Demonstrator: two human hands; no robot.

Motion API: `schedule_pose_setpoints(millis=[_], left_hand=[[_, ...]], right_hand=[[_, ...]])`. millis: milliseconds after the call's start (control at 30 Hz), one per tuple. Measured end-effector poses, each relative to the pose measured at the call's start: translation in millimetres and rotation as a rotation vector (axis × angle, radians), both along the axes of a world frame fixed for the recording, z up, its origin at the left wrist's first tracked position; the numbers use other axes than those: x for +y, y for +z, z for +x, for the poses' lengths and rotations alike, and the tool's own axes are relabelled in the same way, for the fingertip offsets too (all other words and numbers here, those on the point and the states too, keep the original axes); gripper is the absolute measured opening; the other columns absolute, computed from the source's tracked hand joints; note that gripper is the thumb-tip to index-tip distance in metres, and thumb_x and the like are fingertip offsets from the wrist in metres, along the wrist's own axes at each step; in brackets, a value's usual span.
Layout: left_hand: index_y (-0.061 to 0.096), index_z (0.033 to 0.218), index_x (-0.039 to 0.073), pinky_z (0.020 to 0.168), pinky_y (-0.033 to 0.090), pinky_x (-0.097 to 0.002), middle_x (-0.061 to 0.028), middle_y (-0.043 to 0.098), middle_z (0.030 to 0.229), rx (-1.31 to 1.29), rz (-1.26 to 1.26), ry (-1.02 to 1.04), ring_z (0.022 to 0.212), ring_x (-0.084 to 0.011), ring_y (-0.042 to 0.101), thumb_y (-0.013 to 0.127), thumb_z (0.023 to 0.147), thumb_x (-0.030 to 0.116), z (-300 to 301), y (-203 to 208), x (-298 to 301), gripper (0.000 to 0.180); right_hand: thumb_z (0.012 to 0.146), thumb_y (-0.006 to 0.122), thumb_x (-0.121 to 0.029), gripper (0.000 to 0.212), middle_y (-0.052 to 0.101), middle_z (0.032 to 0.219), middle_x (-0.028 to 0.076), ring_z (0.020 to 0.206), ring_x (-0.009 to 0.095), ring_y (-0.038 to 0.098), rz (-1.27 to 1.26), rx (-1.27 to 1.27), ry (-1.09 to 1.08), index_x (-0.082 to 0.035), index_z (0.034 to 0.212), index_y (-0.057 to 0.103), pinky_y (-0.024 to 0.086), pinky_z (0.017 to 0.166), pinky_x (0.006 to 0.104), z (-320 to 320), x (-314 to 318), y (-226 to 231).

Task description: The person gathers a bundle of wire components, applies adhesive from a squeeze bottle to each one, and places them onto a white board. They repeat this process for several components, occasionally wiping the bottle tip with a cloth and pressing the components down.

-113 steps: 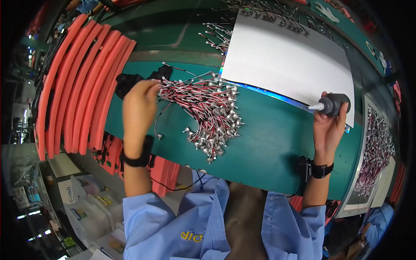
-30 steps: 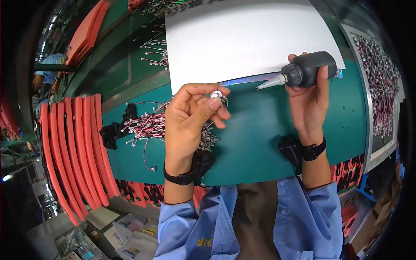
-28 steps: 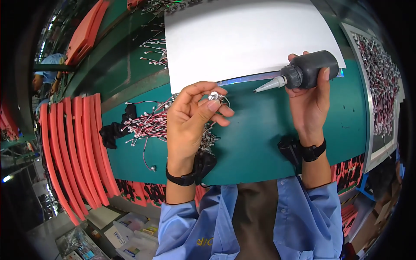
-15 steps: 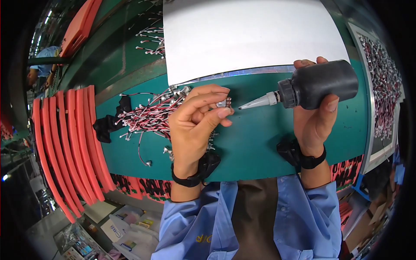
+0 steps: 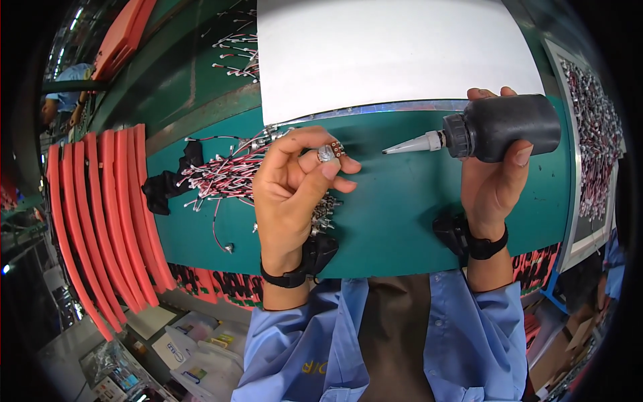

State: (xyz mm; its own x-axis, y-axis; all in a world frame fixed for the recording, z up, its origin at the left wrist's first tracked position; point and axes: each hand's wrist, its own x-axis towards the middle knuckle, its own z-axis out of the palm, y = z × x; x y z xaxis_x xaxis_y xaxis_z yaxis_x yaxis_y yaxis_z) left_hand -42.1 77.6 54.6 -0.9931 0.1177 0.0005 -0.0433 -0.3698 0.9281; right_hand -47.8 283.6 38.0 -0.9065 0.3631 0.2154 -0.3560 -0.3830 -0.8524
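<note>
Between the thumb and fingers of my left hand (image 5: 281, 191) is a small metal potentiometer (image 5: 327, 153), its brown terminal side facing right. My right hand (image 5: 492, 191) grips a dark squeeze bottle (image 5: 516, 127) lying almost level. The bottle's pale tapered nozzle (image 5: 415, 143) points left at the potentiometer, and a gap separates its tip from the part. Left of my left hand lies a pile of red, black and white wires with connectors (image 5: 231, 173). Several more metal potentiometers (image 5: 324, 213) lie on the table, partly hidden behind my left wrist.
A white sheet (image 5: 395, 53) covers the far side of the green table (image 5: 388, 228). Red foam strips (image 5: 110, 221) stand in a row at left, beside a black cloth-like item (image 5: 161, 191). At right is a framed tray (image 5: 593, 134) full of wired parts. Another person (image 5: 70, 94) is at far left.
The bottle has shifted right, and my left hand slightly left, widening the gap between nozzle tip and potentiometer. The potentiometer has turned in my fingers and shows more of its terminals.
</note>
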Motion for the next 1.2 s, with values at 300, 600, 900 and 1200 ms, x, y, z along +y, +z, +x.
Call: schedule_pose_setpoints(millis=[300,600,900,1200], left_hand=[[0.052,0.102,-0.003,0.06,0.054,-0.0265,-0.0206,0.05,0.108,0.493,-0.48,0.358,0.08,-0.0256,0.061,0.051,0.08,-0.004,25,53,-91,0.022],[0.051,0.105,-0.003,0.064,0.055,-0.0301,-0.0196,0.051,0.11,0.356,-0.536,0.659,0.085,-0.0303,0.061,0.052,0.082,-0.001,40,34,-86,0.024],[0.048,0.11,0.0,0.07,0.053,-0.0311,-0.0155,0.053,0.109,-0.148,0.068,0.224,0.09,-0.0283,0.06,0.052,0.082,-0.001,30,-26,19,0.028],[0.047,0.105,-0.003,0.07,0.054,-0.0309,-0.0198,0.054,0.107,-0.144,0.17,0.277,0.09,-0.0279,0.06,0.052,0.082,-0.003,26,-23,20,0.023]], right_hand=[[0.085,0.048,-0.046,0.063,0.044,0.119,0.022,0.103,0.02,0.049,-0.085,-0.025,0.092,-0.001,0.126,0.032,0.043,0.071,0.025,2,11,-7],[0.087,0.046,-0.042,0.058,0.044,0.12,0.023,0.094,0.018,0.052,-0.106,-0.006,0.145,0.0,0.125,0.033,0.041,0.067,0.024,-1,5,-4],[0.087,0.047,-0.041,0.057,0.045,0.119,0.023,0.092,0.018,0.052,-0.085,-0.019,0.147,0.0,0.124,0.034,0.041,0.064,0.0243,1,2,-5],[0.086,0.048,-0.043,0.059,0.044,0.119,0.023,0.096,0.019,0.051,-0.095,-0.003,0.159,0.0,0.125,0.034,0.042,0.068,0.0255,0,5,-7]])
